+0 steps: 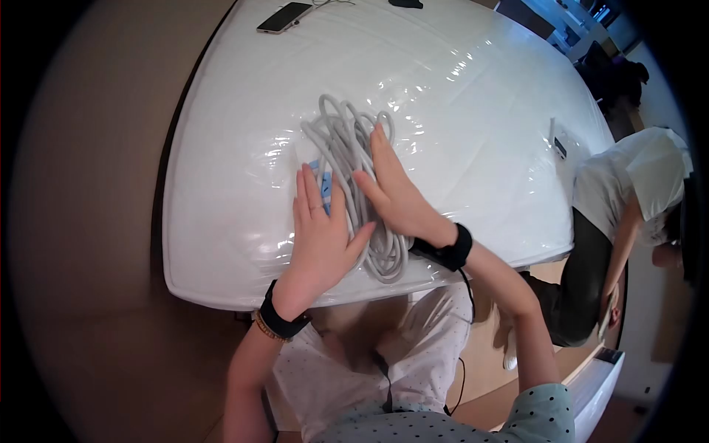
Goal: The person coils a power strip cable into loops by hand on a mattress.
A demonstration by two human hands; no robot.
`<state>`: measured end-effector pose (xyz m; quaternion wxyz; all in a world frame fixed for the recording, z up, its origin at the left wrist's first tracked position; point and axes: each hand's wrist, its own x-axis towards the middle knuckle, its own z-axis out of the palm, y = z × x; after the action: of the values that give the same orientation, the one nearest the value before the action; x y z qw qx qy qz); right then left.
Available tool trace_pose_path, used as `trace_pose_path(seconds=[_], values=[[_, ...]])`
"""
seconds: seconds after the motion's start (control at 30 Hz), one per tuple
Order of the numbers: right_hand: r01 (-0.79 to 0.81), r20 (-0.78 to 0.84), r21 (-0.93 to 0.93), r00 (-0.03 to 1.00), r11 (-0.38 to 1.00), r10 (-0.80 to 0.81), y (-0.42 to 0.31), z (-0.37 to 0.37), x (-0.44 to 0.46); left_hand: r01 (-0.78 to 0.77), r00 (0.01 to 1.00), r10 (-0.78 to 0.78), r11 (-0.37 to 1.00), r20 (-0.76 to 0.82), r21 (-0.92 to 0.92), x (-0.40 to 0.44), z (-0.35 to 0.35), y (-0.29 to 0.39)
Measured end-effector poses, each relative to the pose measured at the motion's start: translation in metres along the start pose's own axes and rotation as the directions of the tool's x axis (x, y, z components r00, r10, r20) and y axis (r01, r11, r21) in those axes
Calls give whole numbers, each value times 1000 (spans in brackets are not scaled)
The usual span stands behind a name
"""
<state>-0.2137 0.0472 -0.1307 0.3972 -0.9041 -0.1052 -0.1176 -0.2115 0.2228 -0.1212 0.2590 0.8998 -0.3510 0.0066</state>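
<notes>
A long grey cable [341, 136] lies in a loose bundle of loops on the plastic-covered white mattress [236, 118]. Flat along the bundle's left side rests my left hand [321, 240], fingers stretched and thumb over the near loops. Partly under its fingers is a white and blue piece [326, 184]; its kind is too covered to make out. My right hand [399, 188] presses edge-on against the bundle's right side, its fingers straight and pointing away from me. Neither hand is closed round the cable.
A phone [284, 17] with a thin cord lies at the mattress's far left. A small dark object [406, 3] sits at the far edge. Near the right edge is a small packet [560, 148]. Another person [628, 184] in a white top is bent over on the right.
</notes>
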Motion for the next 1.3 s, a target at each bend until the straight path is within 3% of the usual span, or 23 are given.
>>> trace_pose_path(seconds=[0.3,0.4,0.5,0.57,0.6,0.7,0.8,0.9,0.97,1.1,1.13,1.23,1.27,1.3], values=[[-169,-23,-236,985,957,169,-30,-4,8,69,994,-59,992,91,-101,9,-8,2],[-86,-69,9,994,996,86,-28,-12,6,116,987,-101,986,123,-121,7,-15,7],[-407,-77,348,885,844,459,-47,-26,-16,194,975,-161,956,155,-222,4,-39,10],[-612,55,396,760,684,648,-54,-36,-40,290,948,-227,905,224,-310,-18,-53,7],[-702,125,403,678,588,724,-58,-43,-53,273,958,-228,911,176,-308,-35,-60,4],[-760,195,154,650,632,734,-68,-62,-77,483,872,-391,783,294,-393,-76,-89,7],[-762,219,87,643,642,733,-64,-68,-99,739,656,-555,609,512,-287,-114,-110,7],[-716,107,103,698,690,708,-59,-70,-101,840,508,-620,511,598,-184,-144,-119,3],[-681,65,118,731,722,679,-53,-71,-87,801,587,-641,549,495,-238,-158,-111,0],[-674,28,193,730,713,682,-48,-60,-62,808,585,-661,527,469,-265,-152,-109,7],[-608,-73,182,776,773,627,-43,-51,-57,813,579,-676,519,457,-262,-144,-111,11],[-681,-17,463,633,567,774,-26,-27,-50,790,604,-626,551,494,-267,-119,-108,15],[-711,86,568,552,414,829,-20,-19,-52,779,619,-614,556,489,-288,-111,-108,18],[-708,54,495,604,504,795,-20,-19,-49,766,639,-600,558,481,-320,-97,-105,22]])
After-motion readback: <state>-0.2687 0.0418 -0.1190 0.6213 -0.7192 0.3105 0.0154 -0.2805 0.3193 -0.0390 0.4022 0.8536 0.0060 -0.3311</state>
